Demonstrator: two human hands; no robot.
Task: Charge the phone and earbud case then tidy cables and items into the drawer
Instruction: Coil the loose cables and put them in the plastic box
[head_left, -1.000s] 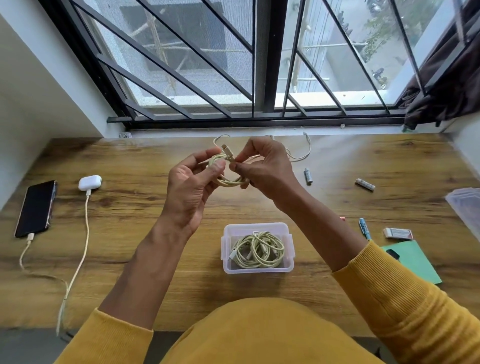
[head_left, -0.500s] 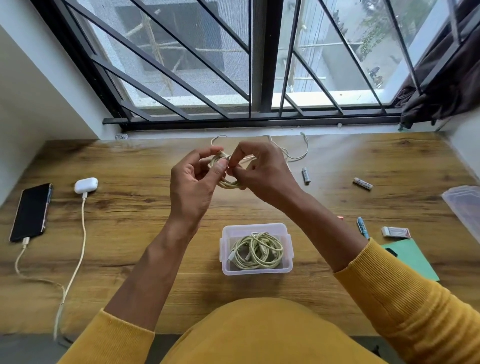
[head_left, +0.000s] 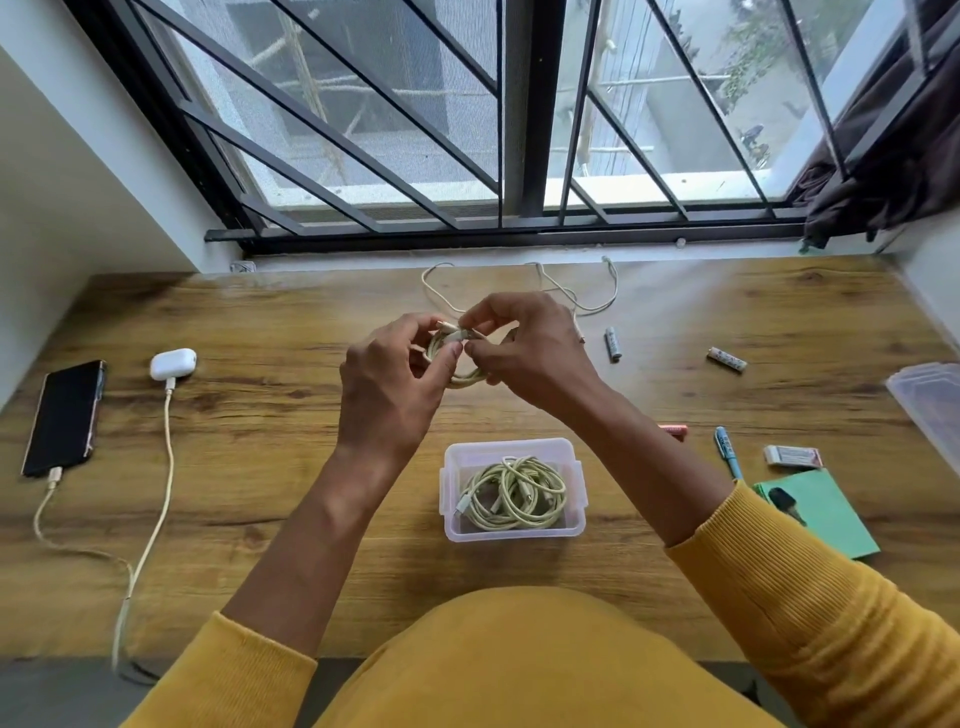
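Observation:
Above the middle of the wooden desk (head_left: 260, 415), my left hand (head_left: 389, 400) and my right hand (head_left: 535, 353) both hold a small coil of pale cable (head_left: 460, 376); its plug end sticks out between the fingertips. A clear plastic box (head_left: 514, 532) below my hands holds several coiled pale cables (head_left: 511, 493). At the left edge lies a black phone (head_left: 65, 415) with a cable plugged in. Beside it sits a white earbud case (head_left: 173, 362), also plugged in. Another loose white cable (head_left: 597, 301) lies near the window.
Two batteries (head_left: 613, 344) (head_left: 726, 359) lie right of my hands. A blue pen (head_left: 726, 452), an eraser (head_left: 792, 456), a small red item (head_left: 674, 429) and a green notepad (head_left: 826, 512) with a dark object sit at the right. A clear lid (head_left: 930, 410) rests at the right edge.
My fingers have kept working the cable end around the small coil; the hands stay close together above the box. Nothing else on the desk has moved.

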